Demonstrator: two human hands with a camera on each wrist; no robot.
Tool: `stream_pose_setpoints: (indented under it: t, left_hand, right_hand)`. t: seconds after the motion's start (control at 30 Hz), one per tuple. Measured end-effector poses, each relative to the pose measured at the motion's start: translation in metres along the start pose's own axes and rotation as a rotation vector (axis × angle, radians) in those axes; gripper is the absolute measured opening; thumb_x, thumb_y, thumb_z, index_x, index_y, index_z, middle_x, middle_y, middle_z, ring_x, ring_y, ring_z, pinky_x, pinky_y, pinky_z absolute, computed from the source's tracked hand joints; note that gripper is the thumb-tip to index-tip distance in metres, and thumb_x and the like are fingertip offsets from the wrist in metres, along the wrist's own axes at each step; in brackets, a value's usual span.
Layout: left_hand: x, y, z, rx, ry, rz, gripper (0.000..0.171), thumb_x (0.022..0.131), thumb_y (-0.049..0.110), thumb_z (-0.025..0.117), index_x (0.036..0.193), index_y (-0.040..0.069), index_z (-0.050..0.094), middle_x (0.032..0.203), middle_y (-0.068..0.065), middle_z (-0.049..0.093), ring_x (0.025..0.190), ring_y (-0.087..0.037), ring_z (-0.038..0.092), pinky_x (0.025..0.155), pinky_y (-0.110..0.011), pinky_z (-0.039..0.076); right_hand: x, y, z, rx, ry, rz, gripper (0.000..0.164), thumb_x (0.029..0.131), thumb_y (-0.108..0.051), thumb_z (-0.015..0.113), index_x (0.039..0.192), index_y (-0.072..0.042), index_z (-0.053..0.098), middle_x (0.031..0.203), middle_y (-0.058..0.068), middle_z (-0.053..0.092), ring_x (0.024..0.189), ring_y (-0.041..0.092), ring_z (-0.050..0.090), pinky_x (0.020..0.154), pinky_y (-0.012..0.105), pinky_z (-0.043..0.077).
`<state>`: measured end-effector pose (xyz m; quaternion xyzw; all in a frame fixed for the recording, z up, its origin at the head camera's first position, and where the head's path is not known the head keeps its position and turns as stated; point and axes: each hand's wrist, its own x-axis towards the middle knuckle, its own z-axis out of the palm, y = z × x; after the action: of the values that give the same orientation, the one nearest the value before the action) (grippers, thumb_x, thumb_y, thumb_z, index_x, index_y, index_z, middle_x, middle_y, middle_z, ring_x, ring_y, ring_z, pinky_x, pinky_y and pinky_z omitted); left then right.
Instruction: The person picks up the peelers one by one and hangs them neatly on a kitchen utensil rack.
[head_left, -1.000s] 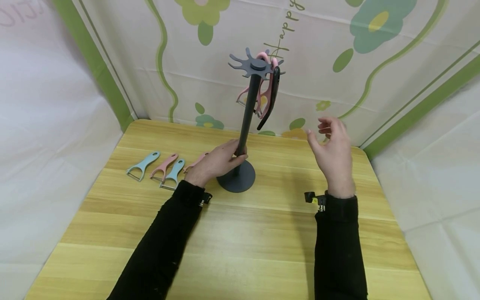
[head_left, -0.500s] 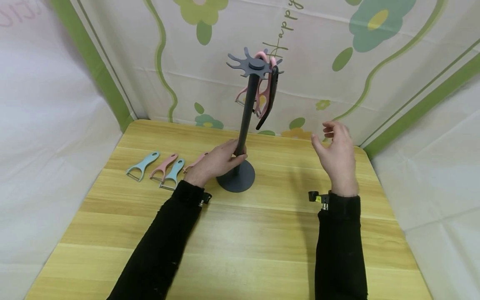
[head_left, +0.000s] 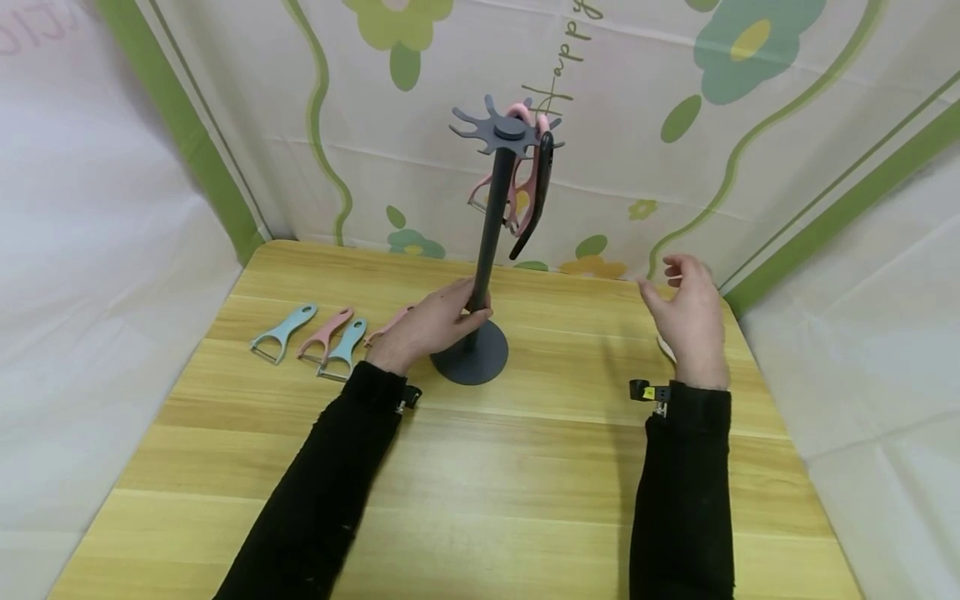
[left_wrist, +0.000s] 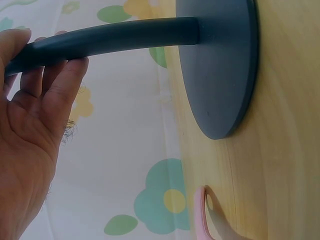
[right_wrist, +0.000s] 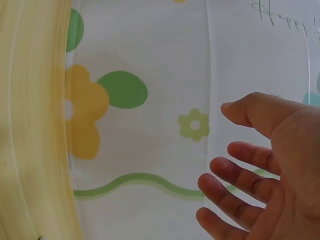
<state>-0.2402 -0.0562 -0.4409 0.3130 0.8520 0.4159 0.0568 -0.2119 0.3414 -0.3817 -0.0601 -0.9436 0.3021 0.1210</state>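
My left hand (head_left: 427,327) grips the lower pole of a dark grey hanging stand (head_left: 492,221); in the left wrist view its fingers and thumb (left_wrist: 12,42) wrap the pole just above the round base (left_wrist: 220,75). Pink peelers (head_left: 534,187) hang from the stand's hooked top, beside a long black item (head_left: 542,196) seen edge-on. My right hand (head_left: 693,325) is raised over the right of the table, fingers loosely bent and holding nothing. Part of a white object (head_left: 666,348) shows behind it, mostly hidden.
Left of the stand lie a blue peeler (head_left: 288,327), a pink peeler (head_left: 327,331) and another blue peeler (head_left: 347,344). A further pink peeler (head_left: 388,323) is partly covered by my left hand. A flower-printed cloth (head_left: 637,150) rises behind the wooden table (head_left: 480,500).
My right hand has moved right and slightly toward me, and the white object's edge has come into view beside it. My left hand keeps its grip on the pole.
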Motion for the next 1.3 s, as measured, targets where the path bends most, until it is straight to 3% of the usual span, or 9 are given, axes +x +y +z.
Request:
stream_pose_setpoints:
  t: [0.5,0.8,1.3]
  left_hand:
    - [0.000,-0.002,0.001,-0.008,0.007,0.011,0.006,0.123,0.018,0.067,0.127,0.014,0.065,0.122,-0.011,0.069,0.110,-0.029,0.063,0.099,-0.046,0.051]
    - [-0.001,0.000,0.000,-0.006,0.007,0.008,0.006,0.123,0.018,0.066,0.126,0.014,0.065,0.123,-0.011,0.069,0.111,-0.029,0.064,0.099,-0.046,0.052]
    - [0.000,0.000,0.000,0.003,0.006,0.012,0.007,0.123,0.019,0.066,0.127,0.013,0.065,0.122,-0.011,0.069,0.110,-0.029,0.063,0.099,-0.046,0.052]
  right_hand:
    - [0.003,0.042,-0.009,-0.029,-0.138,0.086,0.076,0.122,-0.044,0.062,0.177,0.003,0.039,0.170,0.038,0.049,0.153,0.057,0.051,0.123,0.074,0.048]
    - [0.007,0.066,-0.012,-0.072,-0.234,0.152,0.079,0.122,-0.039,0.061,0.177,0.011,0.034,0.170,0.045,0.046,0.153,0.063,0.050,0.119,0.074,0.051]
    - [0.009,0.091,-0.012,-0.104,-0.381,0.288,0.086,0.123,-0.041,0.060,0.180,0.012,0.022,0.177,0.048,0.035,0.161,0.067,0.042,0.129,0.078,0.044]
